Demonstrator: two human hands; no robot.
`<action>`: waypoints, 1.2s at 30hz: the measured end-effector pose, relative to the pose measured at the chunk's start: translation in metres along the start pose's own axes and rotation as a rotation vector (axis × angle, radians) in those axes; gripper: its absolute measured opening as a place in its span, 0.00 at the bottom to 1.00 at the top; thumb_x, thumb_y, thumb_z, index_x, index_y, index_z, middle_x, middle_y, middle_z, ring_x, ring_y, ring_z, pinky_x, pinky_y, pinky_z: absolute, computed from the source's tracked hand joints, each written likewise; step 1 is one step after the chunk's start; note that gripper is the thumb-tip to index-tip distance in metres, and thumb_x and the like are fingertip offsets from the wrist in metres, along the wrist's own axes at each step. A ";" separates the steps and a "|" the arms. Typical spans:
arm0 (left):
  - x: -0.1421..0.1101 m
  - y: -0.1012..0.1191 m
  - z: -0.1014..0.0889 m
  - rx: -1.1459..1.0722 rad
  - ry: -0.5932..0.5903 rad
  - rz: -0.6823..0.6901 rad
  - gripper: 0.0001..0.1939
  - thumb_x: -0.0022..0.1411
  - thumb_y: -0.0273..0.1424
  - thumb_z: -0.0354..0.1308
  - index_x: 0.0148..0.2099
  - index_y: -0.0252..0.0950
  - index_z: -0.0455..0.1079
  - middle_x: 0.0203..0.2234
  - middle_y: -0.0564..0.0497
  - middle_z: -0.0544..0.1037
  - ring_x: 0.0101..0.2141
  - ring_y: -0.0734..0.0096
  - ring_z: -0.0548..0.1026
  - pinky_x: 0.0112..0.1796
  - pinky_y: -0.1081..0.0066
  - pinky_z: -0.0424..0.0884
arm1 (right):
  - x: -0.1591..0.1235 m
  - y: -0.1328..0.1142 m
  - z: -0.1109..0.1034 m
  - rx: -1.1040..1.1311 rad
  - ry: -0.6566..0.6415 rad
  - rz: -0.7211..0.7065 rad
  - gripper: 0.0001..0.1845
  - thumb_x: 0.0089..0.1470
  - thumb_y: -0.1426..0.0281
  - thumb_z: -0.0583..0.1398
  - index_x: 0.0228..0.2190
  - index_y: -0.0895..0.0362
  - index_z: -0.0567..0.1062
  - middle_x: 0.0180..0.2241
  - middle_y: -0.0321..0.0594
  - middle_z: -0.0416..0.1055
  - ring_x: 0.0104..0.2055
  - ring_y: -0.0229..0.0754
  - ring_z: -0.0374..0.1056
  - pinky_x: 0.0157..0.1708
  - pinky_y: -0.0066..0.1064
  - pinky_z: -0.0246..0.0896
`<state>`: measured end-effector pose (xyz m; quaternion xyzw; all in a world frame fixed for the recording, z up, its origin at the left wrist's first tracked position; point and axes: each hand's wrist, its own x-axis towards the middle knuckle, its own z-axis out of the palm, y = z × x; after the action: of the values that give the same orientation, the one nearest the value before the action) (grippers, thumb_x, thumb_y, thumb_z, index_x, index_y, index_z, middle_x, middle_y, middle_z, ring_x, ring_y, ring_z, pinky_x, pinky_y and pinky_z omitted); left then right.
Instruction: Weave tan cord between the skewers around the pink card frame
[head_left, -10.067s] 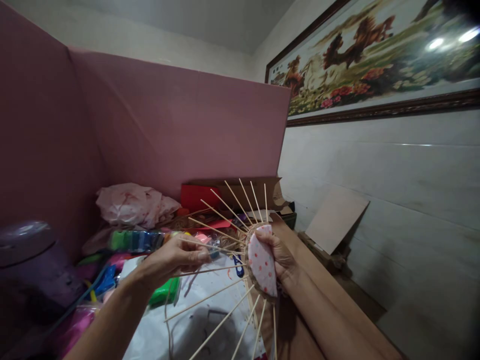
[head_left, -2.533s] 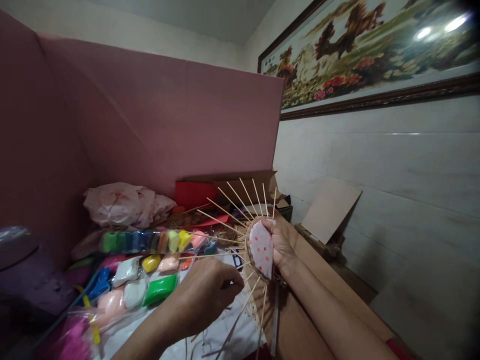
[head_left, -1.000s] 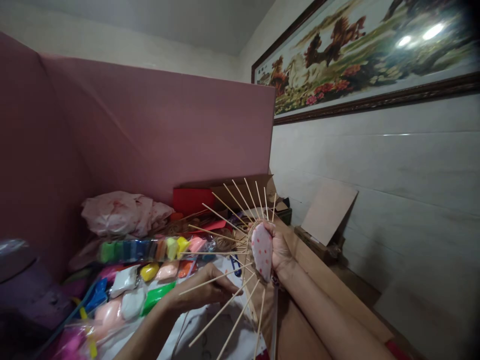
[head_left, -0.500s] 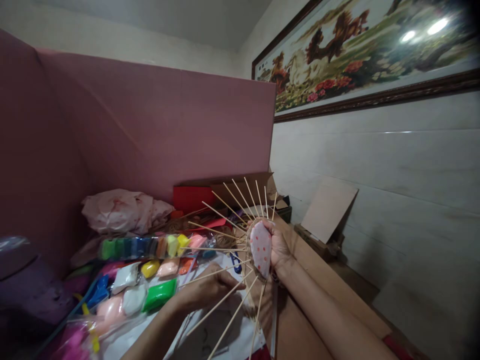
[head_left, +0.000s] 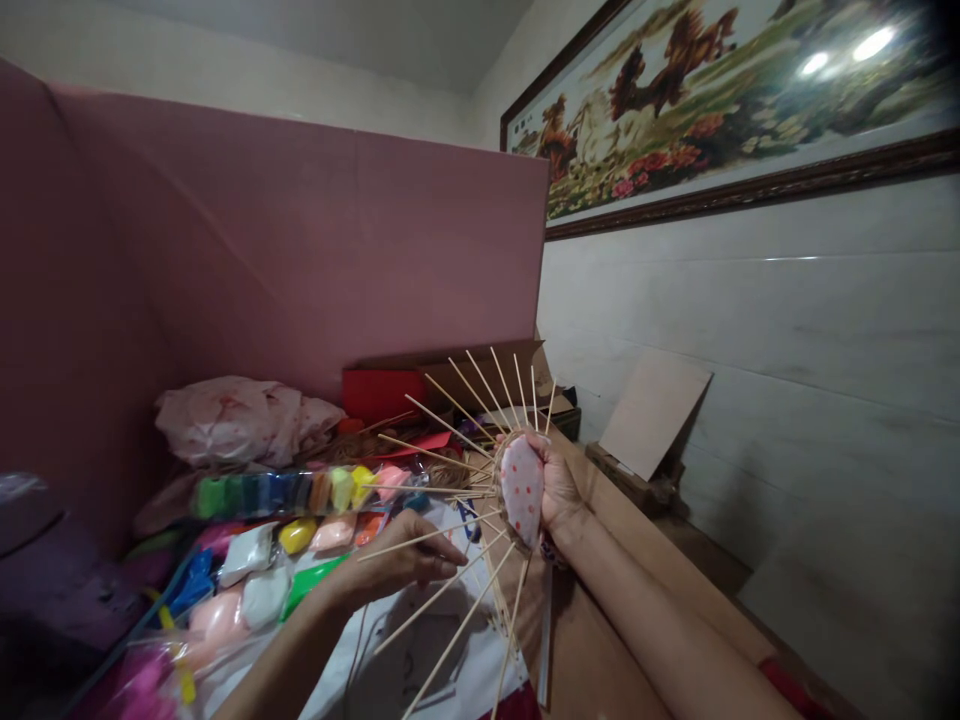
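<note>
My right hand (head_left: 556, 487) is closed around a small round disc covered in white cloth with red dots (head_left: 520, 489), held on edge above the table. Thin wooden sticks (head_left: 450, 425) fan out from the disc's woven rim like spokes. My left hand (head_left: 397, 562) is just left of the disc, among the lower sticks, with its fingers pinched together. What they pinch is too thin to make out; a strand hangs below the hand.
Bags of coloured clay blocks (head_left: 300, 492) lie on the left of the table beside a crumpled pink plastic bag (head_left: 240, 420). A red box (head_left: 379, 393) and a cardboard box (head_left: 480, 365) stand against the pink partition (head_left: 300, 260). A board (head_left: 651, 412) leans on the white wall.
My left hand has kept working among the lower sticks, shifting slightly up and left in the last second. My right hand still holds the disc in the same place.
</note>
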<state>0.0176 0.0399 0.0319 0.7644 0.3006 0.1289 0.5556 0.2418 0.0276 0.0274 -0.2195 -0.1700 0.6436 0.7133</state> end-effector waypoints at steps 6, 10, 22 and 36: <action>-0.021 0.021 -0.033 0.098 -0.057 0.022 0.19 0.50 0.40 0.57 0.40 0.31 0.74 0.15 0.55 0.67 0.16 0.83 0.55 0.18 0.79 0.50 | 0.006 -0.005 -0.009 -0.023 0.024 -0.051 0.09 0.45 0.67 0.57 0.27 0.59 0.74 0.17 0.39 0.73 0.21 0.43 0.69 0.22 0.34 0.67; -0.035 0.033 -0.048 0.011 0.008 -0.099 0.24 0.52 0.43 0.55 0.43 0.28 0.71 0.15 0.57 0.63 0.14 0.86 0.49 0.16 0.78 0.42 | 0.006 -0.006 -0.010 -0.046 0.021 -0.059 0.11 0.45 0.67 0.57 0.28 0.60 0.74 0.17 0.39 0.73 0.19 0.42 0.69 0.20 0.33 0.67; -0.060 0.063 -0.052 0.302 0.240 0.067 0.15 0.53 0.39 0.54 0.26 0.30 0.70 0.15 0.54 0.65 0.18 0.81 0.57 0.19 0.77 0.51 | 0.010 -0.003 -0.009 -0.038 0.049 -0.099 0.05 0.43 0.70 0.58 0.24 0.58 0.74 0.18 0.37 0.74 0.19 0.41 0.69 0.21 0.32 0.67; -0.046 0.074 0.034 0.764 0.190 0.185 0.11 0.49 0.24 0.47 0.22 0.33 0.69 0.14 0.55 0.63 0.19 0.79 0.54 0.22 0.75 0.48 | 0.009 0.005 -0.006 -0.051 0.011 -0.180 0.05 0.42 0.70 0.59 0.25 0.57 0.73 0.17 0.35 0.73 0.20 0.41 0.69 0.22 0.32 0.66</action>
<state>0.0230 -0.0290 0.0950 0.9243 0.3070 0.1276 0.1873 0.2417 0.0358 0.0189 -0.2247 -0.2014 0.5713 0.7632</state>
